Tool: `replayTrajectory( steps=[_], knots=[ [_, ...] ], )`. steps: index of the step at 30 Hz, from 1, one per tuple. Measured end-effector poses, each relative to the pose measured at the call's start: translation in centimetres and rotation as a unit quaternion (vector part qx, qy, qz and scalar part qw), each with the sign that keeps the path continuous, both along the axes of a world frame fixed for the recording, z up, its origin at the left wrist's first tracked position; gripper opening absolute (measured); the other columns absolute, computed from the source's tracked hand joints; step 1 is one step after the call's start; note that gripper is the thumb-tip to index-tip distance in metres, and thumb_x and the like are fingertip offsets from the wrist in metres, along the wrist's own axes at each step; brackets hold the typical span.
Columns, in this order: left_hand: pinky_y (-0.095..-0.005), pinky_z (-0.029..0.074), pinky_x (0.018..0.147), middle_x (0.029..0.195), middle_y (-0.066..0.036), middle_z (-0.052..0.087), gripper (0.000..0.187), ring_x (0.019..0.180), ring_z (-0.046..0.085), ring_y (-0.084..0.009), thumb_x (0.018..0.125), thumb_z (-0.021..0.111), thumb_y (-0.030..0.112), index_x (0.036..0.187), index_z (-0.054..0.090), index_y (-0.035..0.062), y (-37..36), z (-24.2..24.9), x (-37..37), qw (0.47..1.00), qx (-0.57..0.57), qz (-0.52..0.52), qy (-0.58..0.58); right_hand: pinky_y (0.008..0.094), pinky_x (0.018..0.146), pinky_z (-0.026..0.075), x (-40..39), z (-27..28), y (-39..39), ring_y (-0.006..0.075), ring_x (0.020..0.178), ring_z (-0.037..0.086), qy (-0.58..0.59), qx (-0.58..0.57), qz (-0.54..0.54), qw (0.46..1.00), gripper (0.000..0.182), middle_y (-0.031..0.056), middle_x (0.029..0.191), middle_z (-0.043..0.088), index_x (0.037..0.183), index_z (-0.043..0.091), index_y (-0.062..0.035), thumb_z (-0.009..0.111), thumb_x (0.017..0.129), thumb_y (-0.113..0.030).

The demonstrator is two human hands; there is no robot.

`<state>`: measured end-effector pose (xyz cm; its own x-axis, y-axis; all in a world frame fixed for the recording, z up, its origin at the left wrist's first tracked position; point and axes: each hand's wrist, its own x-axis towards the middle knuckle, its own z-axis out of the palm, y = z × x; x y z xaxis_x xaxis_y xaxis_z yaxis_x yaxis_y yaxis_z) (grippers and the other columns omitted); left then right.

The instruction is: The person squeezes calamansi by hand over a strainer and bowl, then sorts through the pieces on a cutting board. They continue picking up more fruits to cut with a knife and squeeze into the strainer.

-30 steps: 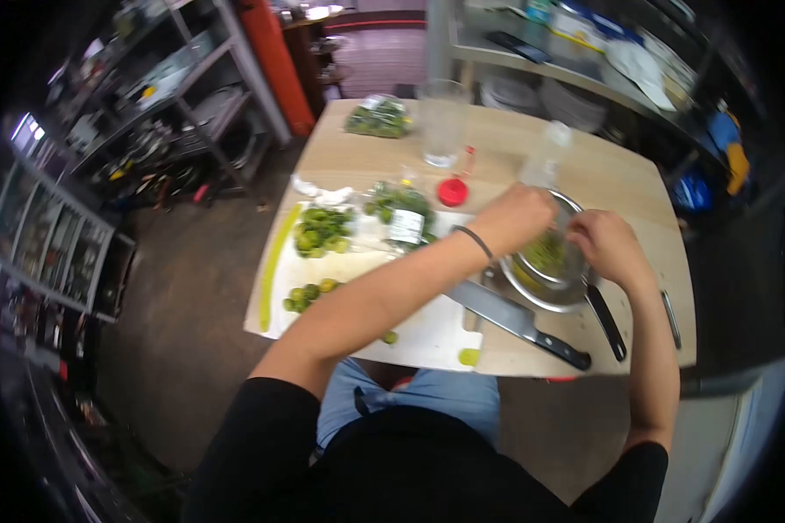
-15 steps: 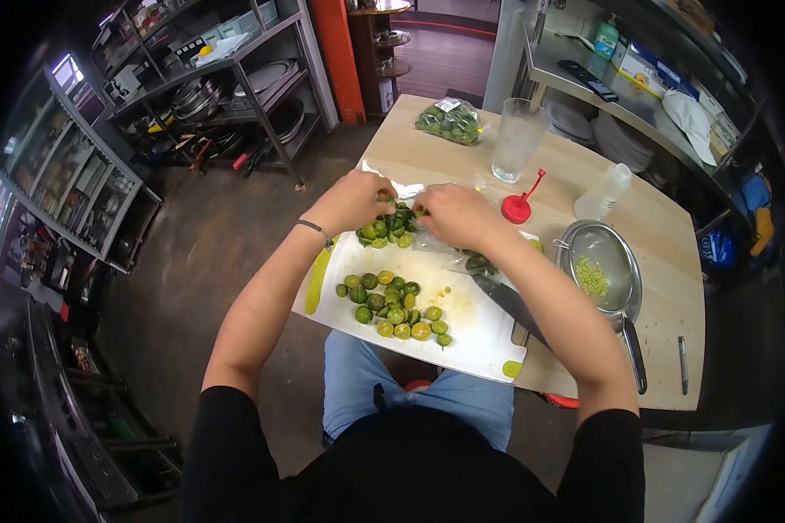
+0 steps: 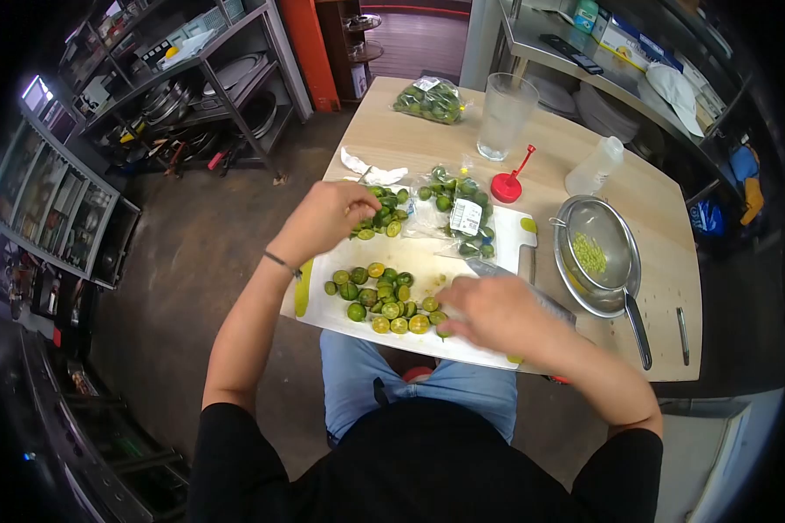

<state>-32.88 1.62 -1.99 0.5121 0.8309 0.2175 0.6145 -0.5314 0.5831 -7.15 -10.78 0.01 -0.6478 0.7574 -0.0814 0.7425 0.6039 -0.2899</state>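
Observation:
My left hand [image 3: 321, 218] is over the far left of the white cutting board [image 3: 318, 338], beside a pile of green calamansi limes [image 3: 392, 209]. Its fingers are curled together; what they hold, if anything, cannot be made out. Low over the board's right side, my slightly blurred right hand [image 3: 508, 315] has its fingers apart. Their tips are at the right edge of a second group of limes [image 3: 368, 296], some of them cut in half. A knife [image 3: 541, 301] lies partly under this hand. Between the hands sits a labelled plastic bag of limes [image 3: 467, 213].
A strainer [image 3: 597, 248] with pale seeds rests on a metal bowl at right. A red cap [image 3: 506, 186], a plastic bottle [image 3: 595, 167], a tall glass [image 3: 504, 118], another lime bag [image 3: 429, 100], crumpled tissue [image 3: 373, 167] and a pen [image 3: 683, 336] are on the table.
My hands have separated. The right hand moved from the far lime pile toward the near group, uncovering the plastic bag; the left shifted slightly left. The view has tilted a little.

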Motion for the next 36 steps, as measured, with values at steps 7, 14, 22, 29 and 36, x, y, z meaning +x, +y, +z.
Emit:
replayTrajectory(
  steps=[7, 14, 22, 29, 36],
  knots=[
    [-0.0379, 0.052, 0.077, 0.087, -0.014, 0.068, 0.019, 0.083, 0.066, -0.0311, 0.078, 0.076, 0.014, 0.092, 0.071, 0.0025, -5.6, -2.1, 4.1, 0.988, -0.047, -0.144, 0.022, 0.0385, 0.06, 0.054, -0.9, -5.8, -1.7, 0.0282, 0.071, 0.066, 0.01, 0.071, -0.093, 0.993, 0.039, 0.008, 0.085, 0.061, 0.116, 0.06, -0.0083, 0.071, 0.083, -0.025],
    [-0.0399, 0.05, 0.083, 0.088, -0.011, 0.068, 0.027, 0.09, 0.064, -0.0287, 0.075, 0.078, 0.024, 0.094, 0.072, 0.0053, -6.5, -3.2, 6.0, 0.977, -0.005, -0.185, 0.103, 0.0437, 0.068, 0.054, 1.6, -6.4, -1.6, 0.0342, 0.075, 0.065, 0.142, 0.028, -0.163, 0.976, 0.021, 0.013, 0.089, 0.067, 0.103, 0.067, -0.0053, 0.067, 0.085, -0.016],
    [-0.0376, 0.049, 0.081, 0.086, -0.008, 0.068, 0.021, 0.086, 0.065, -0.027, 0.076, 0.075, 0.021, 0.091, 0.072, 0.0067, -6.1, -1.6, 6.7, 0.957, -0.064, -0.201, 0.201, 0.0394, 0.061, 0.054, 1.4, -6.0, -3.2, 0.0292, 0.074, 0.067, 0.099, 0.073, -0.114, 0.986, 0.023, 0.0093, 0.083, 0.061, 0.098, 0.065, -0.0053, 0.068, 0.084, -0.024],
    [-0.0373, 0.05, 0.077, 0.085, -0.008, 0.064, 0.014, 0.085, 0.064, -0.0279, 0.079, 0.071, 0.017, 0.088, 0.07, 0.0068, -6.5, -3.8, 7.9, 0.968, 0.134, -0.163, 0.137, 0.0416, 0.065, 0.053, 2.6, -6.4, -2.4, 0.0317, 0.076, 0.065, 0.111, 0.03, -0.172, 0.978, 0.019, 0.0093, 0.086, 0.064, 0.098, 0.067, -0.0073, 0.068, 0.086, -0.023],
    [-0.0396, 0.053, 0.075, 0.089, -0.011, 0.064, 0.017, 0.082, 0.065, -0.0304, 0.081, 0.068, 0.015, 0.094, 0.07, 0.004, -7.2, -3.1, 7.6, 0.975, 0.029, -0.154, 0.157, 0.0439, 0.065, 0.053, 2.7, -6.9, -2.4, 0.0336, 0.075, 0.066, 0.124, 0.074, -0.24, 0.96, 0.015, 0.012, 0.084, 0.066, 0.096, 0.065, -0.0062, 0.065, 0.088, -0.019]
  ],
)
